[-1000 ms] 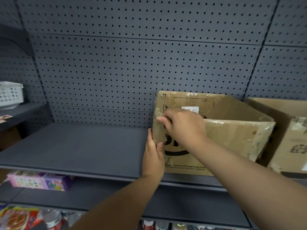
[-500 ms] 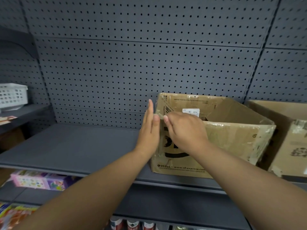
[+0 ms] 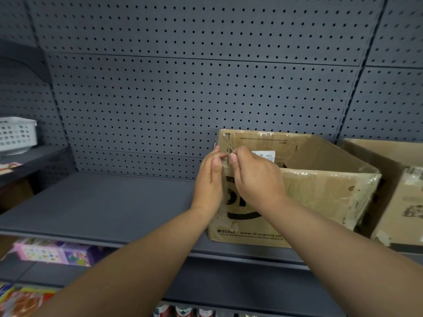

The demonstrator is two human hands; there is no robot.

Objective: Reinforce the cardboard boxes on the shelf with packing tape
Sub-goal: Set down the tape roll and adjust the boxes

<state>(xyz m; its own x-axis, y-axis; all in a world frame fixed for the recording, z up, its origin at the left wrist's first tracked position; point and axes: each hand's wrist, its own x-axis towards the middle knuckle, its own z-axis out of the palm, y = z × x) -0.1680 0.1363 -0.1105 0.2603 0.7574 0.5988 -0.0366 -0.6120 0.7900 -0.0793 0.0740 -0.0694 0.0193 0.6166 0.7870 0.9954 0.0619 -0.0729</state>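
An open cardboard box (image 3: 320, 193) with black print and clear tape along its rim stands on the dark grey shelf (image 3: 109, 207). Both my hands meet at its near left top corner. My left hand (image 3: 209, 181) lies flat against the box's left side, fingers together pointing up. My right hand (image 3: 256, 177) presses on the front face at the corner, thumb and fingertips pinched at the edge. Whether they pinch a strip of tape I cannot tell. No tape roll is in view.
A second cardboard box (image 3: 402, 197) stands right of the first, touching or nearly so. A white plastic basket (image 3: 16, 133) sits on a side shelf at far left. Colourful packages (image 3: 55, 252) lie on the lower shelf. Pegboard backs the shelf.
My left hand has slid up the box's left edge from the bottom to the top corner. My right hand stayed at that corner and its fingers closed in toward the left hand.
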